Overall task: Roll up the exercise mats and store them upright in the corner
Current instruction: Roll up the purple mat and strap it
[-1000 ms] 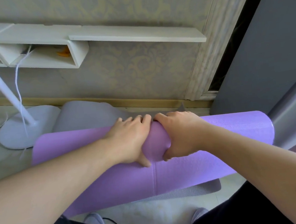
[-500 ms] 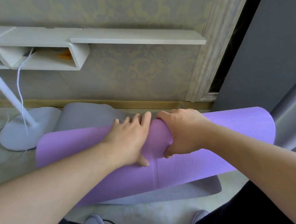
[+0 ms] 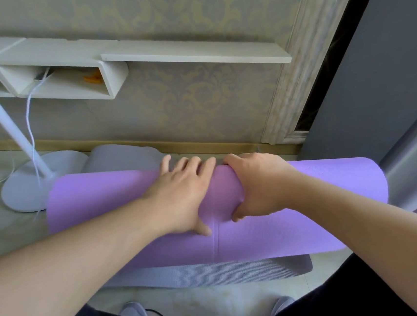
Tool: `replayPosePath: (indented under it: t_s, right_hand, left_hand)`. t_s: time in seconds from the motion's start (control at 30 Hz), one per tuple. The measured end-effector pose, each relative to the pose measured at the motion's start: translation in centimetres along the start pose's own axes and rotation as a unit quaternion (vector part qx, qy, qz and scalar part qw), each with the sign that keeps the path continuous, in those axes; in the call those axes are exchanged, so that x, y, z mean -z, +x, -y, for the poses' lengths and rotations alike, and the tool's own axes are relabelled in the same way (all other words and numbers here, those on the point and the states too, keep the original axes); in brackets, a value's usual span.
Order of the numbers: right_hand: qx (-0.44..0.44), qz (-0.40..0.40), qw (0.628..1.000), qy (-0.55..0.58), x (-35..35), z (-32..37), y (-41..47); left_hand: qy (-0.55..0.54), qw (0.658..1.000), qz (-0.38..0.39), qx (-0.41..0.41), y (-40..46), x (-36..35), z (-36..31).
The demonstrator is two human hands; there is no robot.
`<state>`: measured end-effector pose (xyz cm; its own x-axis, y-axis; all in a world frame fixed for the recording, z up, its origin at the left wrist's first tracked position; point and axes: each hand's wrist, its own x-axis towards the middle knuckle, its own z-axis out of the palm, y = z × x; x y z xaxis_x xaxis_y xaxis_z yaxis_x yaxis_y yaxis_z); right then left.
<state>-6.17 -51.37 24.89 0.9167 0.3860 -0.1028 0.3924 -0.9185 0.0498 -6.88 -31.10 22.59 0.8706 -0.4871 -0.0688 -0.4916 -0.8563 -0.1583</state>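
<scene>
In the head view, our left hand [image 3: 180,198] presses flat-fingered and our right hand [image 3: 255,184] grips the purple mat [image 3: 320,198], rolled at centre over a grey mat [image 3: 213,272]. A lamp base [image 3: 27,190] sits touching the roll at 9 o'clock, a shelf [image 3: 192,55] at 12; right fingertips are hidden behind the roll.

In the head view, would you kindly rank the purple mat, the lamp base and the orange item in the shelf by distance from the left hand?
1. purple mat, under the left hand.
2. lamp base, on the floor, left.
3. orange item, up in the wall shelf.
</scene>
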Motion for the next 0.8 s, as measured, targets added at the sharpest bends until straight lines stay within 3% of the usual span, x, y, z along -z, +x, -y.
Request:
replayPosePath:
  t_s: [0.2,0.37,0.6,0.8]
  right_hand:
    - [-0.016,0.058,0.998,0.029,-0.3,0.1,-0.2]
    - [0.02,0.016,0.998,-0.056,-1.5,0.7,-0.4]
    - [0.01,0.009,1.0,0.028,-0.3,0.1,0.1]
    - [0.033,-0.002,0.999,-0.038,-1.3,0.7,-0.2]
  left_hand:
    - [-0.013,1.0,0.024,-0.003,0.7,0.9,-0.3]
    - [-0.039,0.999,0.029,0.009,1.2,1.1,0.3]
    - [0.017,1.0,0.012,-0.01,0.4,0.5,0.5]
    - [-0.061,0.998,0.028,0.001,1.0,0.9,0.1]
